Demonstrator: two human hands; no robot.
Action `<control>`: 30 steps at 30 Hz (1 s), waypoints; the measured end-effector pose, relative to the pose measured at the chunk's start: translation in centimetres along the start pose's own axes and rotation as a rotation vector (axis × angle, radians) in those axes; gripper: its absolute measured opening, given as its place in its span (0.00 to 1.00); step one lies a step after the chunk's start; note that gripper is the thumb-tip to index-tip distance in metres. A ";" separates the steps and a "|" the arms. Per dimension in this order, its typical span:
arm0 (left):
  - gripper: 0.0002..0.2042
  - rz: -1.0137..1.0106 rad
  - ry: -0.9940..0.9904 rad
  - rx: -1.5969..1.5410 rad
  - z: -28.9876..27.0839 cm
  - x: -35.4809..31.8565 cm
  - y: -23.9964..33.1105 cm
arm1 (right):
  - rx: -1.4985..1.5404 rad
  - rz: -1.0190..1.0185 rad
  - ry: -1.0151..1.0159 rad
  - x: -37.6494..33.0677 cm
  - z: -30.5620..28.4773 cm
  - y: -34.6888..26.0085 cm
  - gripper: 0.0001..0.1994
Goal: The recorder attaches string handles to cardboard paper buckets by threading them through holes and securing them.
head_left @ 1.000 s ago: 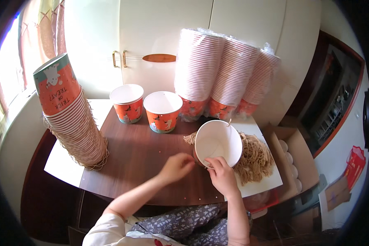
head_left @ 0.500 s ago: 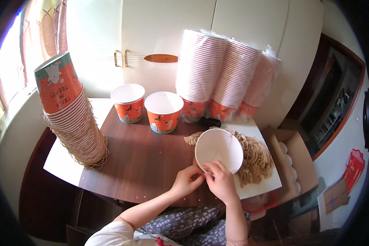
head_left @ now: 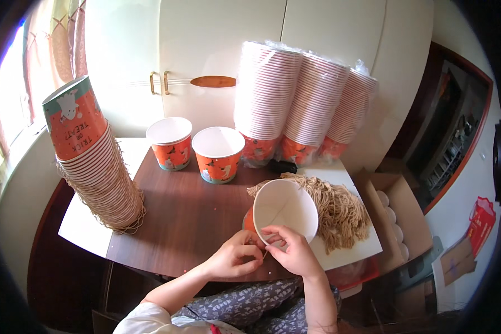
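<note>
Near the table's front edge I have an orange paper bucket (head_left: 286,209), its white open mouth tilted up toward me. My right hand (head_left: 291,250) grips its near rim, fingers inside and thumb outside. Beside it, my left hand (head_left: 238,255) is closed against the bucket's near side, fingertips pinched close to the right thumb. A thin piece of tan twine shows between the two hands, and a fine strand lies inside the bucket. Exactly what the left fingertips pinch is partly hidden. Just right of the bucket lies a loose bundle of tan twine (head_left: 339,214).
Two orange paper buckets (head_left: 218,158) stand upright at the back. A tall upside-down stack (head_left: 103,172) with twine loops leans at left. Plastic-wrapped bucket stacks (head_left: 267,94) stand at back right, near a black object (head_left: 283,166). An open cardboard box (head_left: 412,214) sits right of the table.
The bucket and both hands have shifted slightly left and toward me. My left hand has moved a little away from the right, with twine now showing between them. The view has shifted slightly.
</note>
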State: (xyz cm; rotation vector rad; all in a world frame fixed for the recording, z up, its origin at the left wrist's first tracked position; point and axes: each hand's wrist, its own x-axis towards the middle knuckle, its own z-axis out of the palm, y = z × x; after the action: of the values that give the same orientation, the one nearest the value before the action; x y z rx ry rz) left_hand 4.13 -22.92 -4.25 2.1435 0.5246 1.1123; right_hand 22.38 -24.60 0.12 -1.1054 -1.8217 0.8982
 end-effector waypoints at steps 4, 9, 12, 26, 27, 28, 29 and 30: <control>0.04 -0.031 -0.057 -0.005 -1.0 -0.8 0.9 | -0.079 -0.017 -0.014 0.0 0.2 -0.2 0.17; 0.03 0.086 0.035 0.018 -1.8 -0.7 1.2 | 0.106 -0.040 -0.090 -0.2 0.7 0.6 0.19; 0.03 0.067 0.004 -0.089 -2.0 -0.5 1.1 | 0.266 -0.005 -0.064 -0.2 1.0 0.8 0.18; 0.04 -0.344 0.104 -0.691 -2.9 -2.1 0.6 | 0.925 -0.135 0.201 -0.6 -0.5 -1.0 0.11; 0.03 -0.346 0.106 -0.683 -3.1 -2.1 1.0 | 0.858 -0.133 0.184 -0.6 -0.2 -0.7 0.10; 0.04 -0.348 0.110 -0.674 -3.3 -2.0 1.3 | 0.791 -0.132 0.167 -0.7 0.0 -0.4 0.10; 0.04 -0.349 0.109 -0.675 -3.4 -1.8 1.7 | 0.646 -0.110 0.141 -0.8 0.0 -0.7 0.08; 0.04 -0.256 0.111 -0.503 -3.6 -1.5 2.0 | 0.454 -0.171 0.103 -0.7 0.1 -0.5 0.08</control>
State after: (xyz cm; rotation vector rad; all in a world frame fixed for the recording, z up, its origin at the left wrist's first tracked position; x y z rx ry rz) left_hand 0.39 -23.90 -2.15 1.5438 0.4909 1.0851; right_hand 22.38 -25.47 0.34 -0.6861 -1.5007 1.0632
